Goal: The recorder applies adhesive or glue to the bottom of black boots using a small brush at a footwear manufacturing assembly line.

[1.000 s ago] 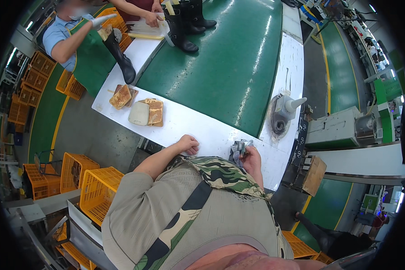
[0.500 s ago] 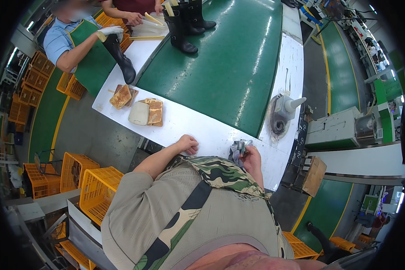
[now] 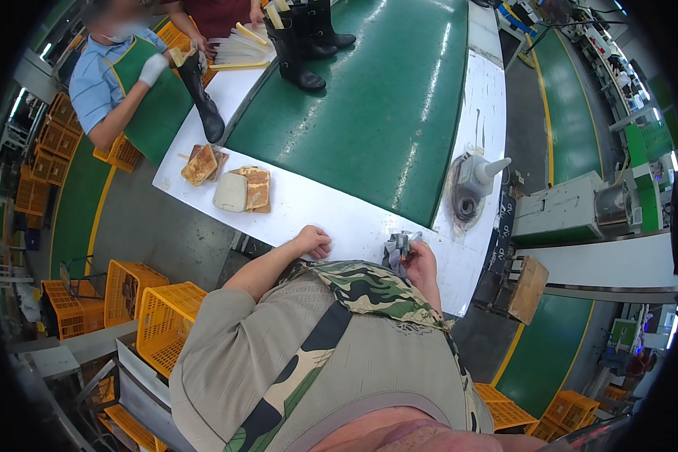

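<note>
My left hand (image 3: 313,241) rests on the white table edge (image 3: 339,241), its fingers curled into a loose fist with nothing visible in them. To the right, my right hand (image 3: 422,265) pinches a crumpled grey rag (image 3: 392,253) close to my camouflage apron (image 3: 377,290). Something small and dark shows in the rag's folds by the fingertips; what it is I cannot make out. Left of my left hand lie a pale rounded pad (image 3: 230,191) on brown-stained blocks (image 3: 259,187) and another stained block (image 3: 199,166).
A grey bottle with a pointed nozzle (image 3: 478,172) stands at the right edge. Several black boots (image 3: 300,71) stand across the green belt (image 3: 354,128). At the far left, a co-worker in a green apron has a black boot (image 3: 203,105). Yellow crates (image 3: 166,324) stand lower left.
The co-worker's gloved hand has moved off the boot's top, down and to the left. The view has shifted slightly; my hands keep nearly the same pose.
</note>
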`<action>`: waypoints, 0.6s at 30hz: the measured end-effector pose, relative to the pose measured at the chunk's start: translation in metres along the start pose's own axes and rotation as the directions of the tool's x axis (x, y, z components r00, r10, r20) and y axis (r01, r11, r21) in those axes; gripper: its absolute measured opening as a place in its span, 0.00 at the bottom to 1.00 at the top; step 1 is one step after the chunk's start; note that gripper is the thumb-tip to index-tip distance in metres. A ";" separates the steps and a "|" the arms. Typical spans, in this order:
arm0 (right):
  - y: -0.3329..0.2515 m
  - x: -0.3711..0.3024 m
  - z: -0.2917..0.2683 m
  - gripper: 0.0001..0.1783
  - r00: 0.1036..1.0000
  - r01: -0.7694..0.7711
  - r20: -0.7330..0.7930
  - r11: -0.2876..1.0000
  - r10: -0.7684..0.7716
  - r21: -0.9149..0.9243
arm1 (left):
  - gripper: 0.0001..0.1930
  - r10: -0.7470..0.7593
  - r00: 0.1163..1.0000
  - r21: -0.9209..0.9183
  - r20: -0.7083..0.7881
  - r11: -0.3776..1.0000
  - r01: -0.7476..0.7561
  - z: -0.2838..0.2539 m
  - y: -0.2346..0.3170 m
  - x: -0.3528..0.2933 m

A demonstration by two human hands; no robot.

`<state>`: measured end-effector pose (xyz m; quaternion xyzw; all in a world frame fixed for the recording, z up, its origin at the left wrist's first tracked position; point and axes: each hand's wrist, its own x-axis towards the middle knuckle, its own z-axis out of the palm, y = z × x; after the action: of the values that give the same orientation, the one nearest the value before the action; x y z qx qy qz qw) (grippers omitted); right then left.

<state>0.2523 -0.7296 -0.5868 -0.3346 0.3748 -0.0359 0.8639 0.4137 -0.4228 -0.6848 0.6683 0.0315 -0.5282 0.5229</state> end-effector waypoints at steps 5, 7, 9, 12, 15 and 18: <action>0.001 0.002 0.000 0.02 1.000 0.001 0.011 1.000 -0.002 0.015 | 0.12 -0.015 1.000 -0.008 -0.005 1.000 0.015 0.000 -0.001 0.002; 0.002 0.002 0.000 0.02 1.000 0.006 -0.012 1.000 -0.006 -0.004 | 0.12 -0.007 1.000 -0.011 0.000 1.000 0.007 0.000 -0.001 0.002; 0.002 0.003 0.000 0.03 1.000 0.005 -0.018 1.000 -0.004 0.025 | 0.12 -0.008 1.000 -0.011 0.003 1.000 0.008 0.000 -0.001 0.003; 0.003 0.004 -0.001 0.04 0.999 -0.007 -0.042 0.999 0.008 0.037 | 0.12 -0.012 1.000 -0.012 0.004 1.000 0.012 0.000 -0.002 0.004; 0.003 0.006 -0.002 0.05 0.999 -0.010 -0.038 0.999 0.011 0.031 | 0.12 -0.010 1.000 -0.013 0.005 1.000 0.010 -0.001 -0.002 0.004; 0.004 0.007 -0.003 0.05 1.000 -0.008 -0.026 1.000 0.008 0.030 | 0.12 -0.008 1.000 -0.011 0.008 1.000 0.008 -0.001 -0.002 0.004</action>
<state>0.2545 -0.7302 -0.5954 -0.3198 0.3869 -0.0423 0.8639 0.4145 -0.4235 -0.6896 0.6630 0.0351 -0.5329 0.5247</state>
